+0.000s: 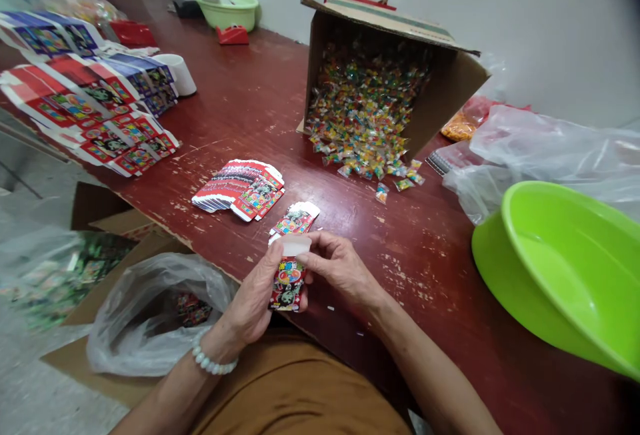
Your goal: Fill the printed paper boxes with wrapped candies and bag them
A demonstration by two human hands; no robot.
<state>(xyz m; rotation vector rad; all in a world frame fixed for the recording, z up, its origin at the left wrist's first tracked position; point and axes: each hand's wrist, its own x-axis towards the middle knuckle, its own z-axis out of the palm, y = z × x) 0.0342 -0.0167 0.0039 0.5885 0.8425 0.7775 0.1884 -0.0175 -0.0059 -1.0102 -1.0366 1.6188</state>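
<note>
**A printed box (289, 285) held in two hands at a paint-worn wooden table (425, 255)**

The left hand (249, 298) clenches the red, cartoon-printed box close above the person's lap, its thumb pressed up beside a translucent white piece (295, 245) at the box's top. The right hand's fingers (325, 248) pinch that same piece from the other side. A beaded bracelet (213, 361) circles the left wrist, over a brown garment (300, 388). Below the table edge at left, a plastic bag (150, 328) rests on flattened cardboard (75, 361), with printed card visible inside. Just past the hands lies a small printed blank (295, 220), then a stack of red box blanks (237, 188). Wrapped sweets (360, 115) spill from a cardboard carton (450, 81) tipped on its side. Beside it are a spiral notebook (440, 163) and a clear plastic bag (540, 155), with a lime-green basin (565, 275) at right. Rows of printed blanks (90, 101) line the table's left side. A red tape dispenser (233, 36) and a pale green basin (225, 9) stand at the far end by the wall.
</note>
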